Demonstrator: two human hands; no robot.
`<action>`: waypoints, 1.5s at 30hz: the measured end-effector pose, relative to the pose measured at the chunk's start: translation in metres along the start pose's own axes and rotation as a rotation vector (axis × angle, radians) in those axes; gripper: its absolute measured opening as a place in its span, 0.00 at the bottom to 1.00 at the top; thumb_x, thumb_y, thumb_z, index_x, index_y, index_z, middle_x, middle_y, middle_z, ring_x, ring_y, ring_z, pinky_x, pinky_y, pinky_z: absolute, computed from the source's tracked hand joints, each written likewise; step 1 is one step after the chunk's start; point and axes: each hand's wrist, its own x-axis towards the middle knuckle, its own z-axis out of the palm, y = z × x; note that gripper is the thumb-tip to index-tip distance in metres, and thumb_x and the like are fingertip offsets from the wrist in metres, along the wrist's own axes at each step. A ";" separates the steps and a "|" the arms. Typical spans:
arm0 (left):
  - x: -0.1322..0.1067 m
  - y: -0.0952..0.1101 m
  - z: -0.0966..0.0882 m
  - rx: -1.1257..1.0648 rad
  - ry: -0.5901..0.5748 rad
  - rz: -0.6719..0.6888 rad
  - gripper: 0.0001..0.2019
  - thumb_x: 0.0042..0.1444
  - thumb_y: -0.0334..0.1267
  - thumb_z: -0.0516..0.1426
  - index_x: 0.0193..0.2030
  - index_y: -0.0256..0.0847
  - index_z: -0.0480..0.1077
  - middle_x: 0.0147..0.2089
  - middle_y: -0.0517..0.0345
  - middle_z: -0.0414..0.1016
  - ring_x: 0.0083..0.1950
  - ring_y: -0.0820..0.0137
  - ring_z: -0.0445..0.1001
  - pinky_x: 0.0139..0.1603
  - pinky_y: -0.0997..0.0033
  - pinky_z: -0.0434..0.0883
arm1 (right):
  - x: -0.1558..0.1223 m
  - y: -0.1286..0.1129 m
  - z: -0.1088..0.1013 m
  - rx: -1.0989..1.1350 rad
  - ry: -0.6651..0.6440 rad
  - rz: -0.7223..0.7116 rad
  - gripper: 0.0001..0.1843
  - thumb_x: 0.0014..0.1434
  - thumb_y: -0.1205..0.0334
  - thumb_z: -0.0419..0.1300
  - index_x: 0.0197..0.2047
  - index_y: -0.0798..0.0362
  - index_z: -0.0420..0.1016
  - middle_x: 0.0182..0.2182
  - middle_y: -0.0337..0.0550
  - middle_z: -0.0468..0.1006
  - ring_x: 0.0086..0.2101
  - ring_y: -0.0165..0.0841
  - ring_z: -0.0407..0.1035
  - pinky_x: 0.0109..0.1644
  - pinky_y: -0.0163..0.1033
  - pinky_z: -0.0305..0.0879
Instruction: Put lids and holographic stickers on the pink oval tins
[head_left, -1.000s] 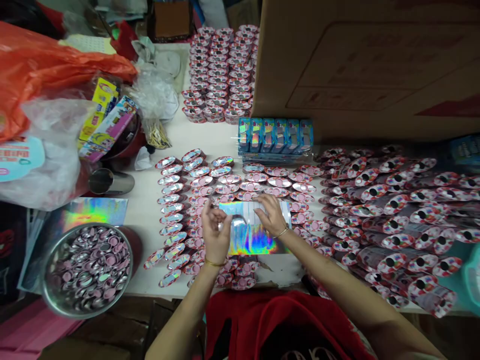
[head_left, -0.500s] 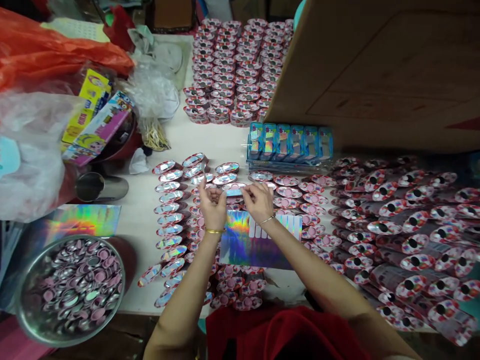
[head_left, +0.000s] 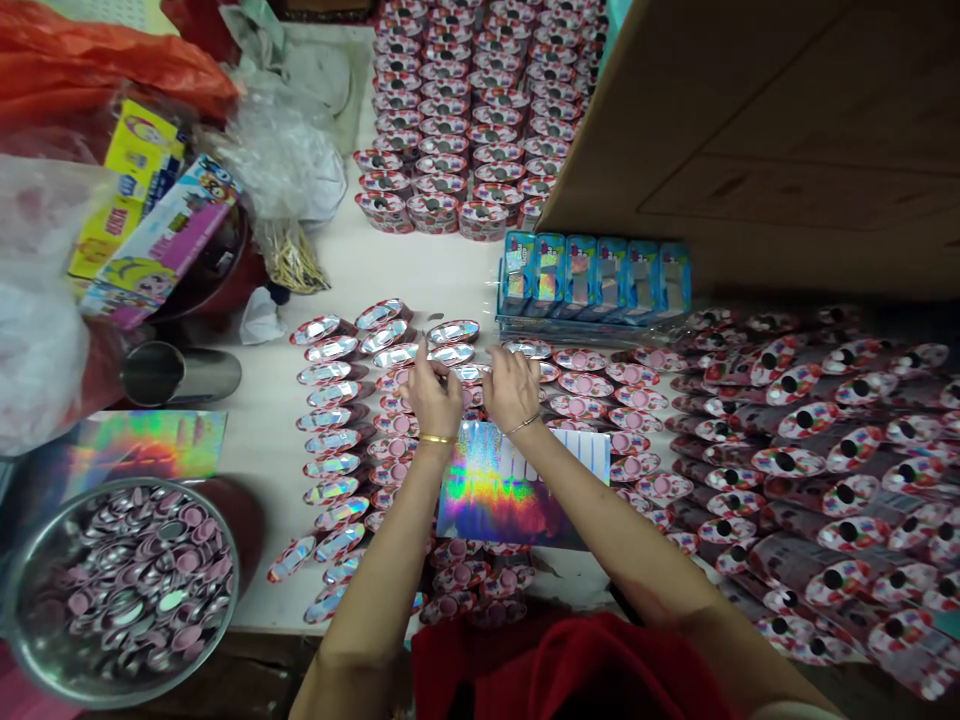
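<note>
Where the fingertips of both hands converge, a narrow, silver, reflective strip (head_left: pixel 471 373) is located between them, over the rows of oval containers. The left hand (head_left: pixel 435 398) is positioned at the strip's left end, index finger extended forward, other fingers curled; whether they grip the strip cannot be told. The right hand (head_left: pixel 513 388) is positioned at the right end, fingers bent and close together — their grip is likewise not discernible.

Near the wrists lies a flat, rectangular, rainbow-reflecting holographic sheet (head_left: pixel 487 500) with pale bars along its upper right part. Oval, red-rimmed containers with silver tops (head_left: pixel 331 440) form the left column; oval containers with pink round centres (head_left: pixel 637 398) stand right of the sheet. Further right is a dense group of containers with black round centres (head_left: pixel 847 495).

Beyond the hands, a row of blue packs (head_left: pixel 581 275) adjoins a large brown cardboard box (head_left: pixel 750 150). At lower left, a round, shiny metal bowl (head_left: pixel 28 605) holds small pink-and-silver pieces (head_left: pixel 150 580).
</note>
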 end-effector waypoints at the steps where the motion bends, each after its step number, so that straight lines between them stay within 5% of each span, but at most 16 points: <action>1: 0.001 -0.001 -0.001 0.021 0.013 0.014 0.31 0.50 0.32 0.55 0.63 0.36 0.58 0.40 0.52 0.72 0.46 0.61 0.70 0.54 0.57 0.60 | -0.001 0.001 0.000 0.025 0.018 0.018 0.21 0.63 0.67 0.48 0.58 0.57 0.65 0.49 0.54 0.73 0.48 0.45 0.61 0.51 0.48 0.52; 4: 0.001 0.001 -0.014 -0.015 0.083 0.069 0.24 0.49 0.34 0.57 0.56 0.36 0.64 0.48 0.47 0.69 0.51 0.59 0.66 0.56 0.57 0.60 | -0.008 0.003 -0.003 0.173 0.069 0.006 0.23 0.63 0.67 0.47 0.61 0.55 0.64 0.51 0.54 0.72 0.50 0.43 0.62 0.54 0.48 0.54; 7: -0.008 0.012 -0.036 -0.232 0.095 0.091 0.13 0.51 0.39 0.59 0.43 0.39 0.68 0.45 0.51 0.68 0.50 0.63 0.66 0.54 0.62 0.63 | -0.024 0.004 -0.013 0.513 0.180 0.077 0.21 0.64 0.55 0.50 0.57 0.54 0.67 0.49 0.52 0.71 0.50 0.40 0.63 0.55 0.45 0.58; 9: -0.021 0.027 -0.050 -0.463 -0.044 0.021 0.10 0.51 0.42 0.61 0.37 0.40 0.67 0.40 0.56 0.68 0.45 0.67 0.68 0.49 0.67 0.66 | -0.038 0.006 -0.023 0.814 0.205 0.240 0.24 0.63 0.46 0.51 0.53 0.54 0.70 0.43 0.49 0.73 0.45 0.37 0.66 0.51 0.43 0.62; 12: -0.044 0.055 -0.057 -0.765 -0.329 -0.177 0.11 0.50 0.42 0.63 0.34 0.40 0.66 0.35 0.60 0.70 0.37 0.73 0.69 0.39 0.74 0.67 | -0.057 0.012 -0.039 1.220 0.072 0.475 0.24 0.58 0.40 0.54 0.40 0.52 0.75 0.30 0.41 0.73 0.34 0.33 0.67 0.41 0.40 0.64; 16: -0.060 0.087 -0.036 -0.942 -0.403 -0.367 0.13 0.46 0.41 0.65 0.31 0.40 0.65 0.26 0.65 0.68 0.27 0.77 0.67 0.30 0.78 0.65 | -0.069 0.034 -0.060 1.408 0.071 0.599 0.21 0.45 0.42 0.67 0.27 0.53 0.71 0.21 0.34 0.67 0.24 0.26 0.58 0.30 0.35 0.57; 21: -0.054 0.113 0.002 -1.058 -0.395 -0.453 0.14 0.43 0.40 0.65 0.30 0.40 0.64 0.23 0.65 0.70 0.26 0.76 0.71 0.30 0.78 0.65 | -0.067 0.073 -0.072 1.313 0.287 0.679 0.25 0.48 0.36 0.62 0.30 0.53 0.71 0.20 0.33 0.65 0.20 0.24 0.53 0.24 0.32 0.49; 24: -0.050 0.127 0.017 -1.122 -0.427 -0.443 0.14 0.42 0.38 0.65 0.30 0.40 0.63 0.22 0.65 0.70 0.25 0.77 0.71 0.28 0.79 0.65 | -0.064 0.089 -0.072 1.321 0.247 0.760 0.31 0.52 0.31 0.54 0.32 0.54 0.73 0.18 0.34 0.63 0.19 0.25 0.53 0.21 0.33 0.47; 28: -0.048 0.131 0.035 -1.069 -0.437 -0.411 0.14 0.42 0.40 0.65 0.29 0.40 0.63 0.21 0.66 0.68 0.24 0.76 0.69 0.26 0.78 0.63 | -0.061 0.099 -0.070 1.352 0.206 0.691 0.24 0.49 0.37 0.62 0.27 0.52 0.69 0.18 0.32 0.61 0.19 0.24 0.51 0.22 0.33 0.48; 34: -0.032 0.116 0.069 -0.602 -0.252 -0.092 0.08 0.48 0.40 0.61 0.28 0.40 0.67 0.30 0.60 0.68 0.34 0.72 0.69 0.38 0.71 0.66 | -0.044 0.117 -0.069 0.648 0.449 0.373 0.14 0.60 0.52 0.56 0.27 0.51 0.69 0.27 0.39 0.69 0.32 0.33 0.62 0.41 0.39 0.59; 39: -0.019 0.118 0.086 -0.089 -0.162 0.078 0.05 0.52 0.40 0.58 0.29 0.41 0.72 0.38 0.52 0.70 0.48 0.60 0.67 0.53 0.56 0.61 | -0.027 0.129 -0.058 0.173 0.396 0.352 0.11 0.63 0.57 0.54 0.33 0.51 0.74 0.34 0.45 0.74 0.40 0.38 0.63 0.46 0.42 0.54; 45: -0.022 0.120 0.096 0.175 -0.205 0.104 0.07 0.53 0.41 0.56 0.31 0.42 0.73 0.43 0.48 0.69 0.53 0.53 0.64 0.53 0.52 0.58 | -0.023 0.131 -0.044 0.011 0.314 0.355 0.14 0.65 0.56 0.50 0.37 0.52 0.74 0.38 0.48 0.74 0.43 0.41 0.61 0.46 0.44 0.51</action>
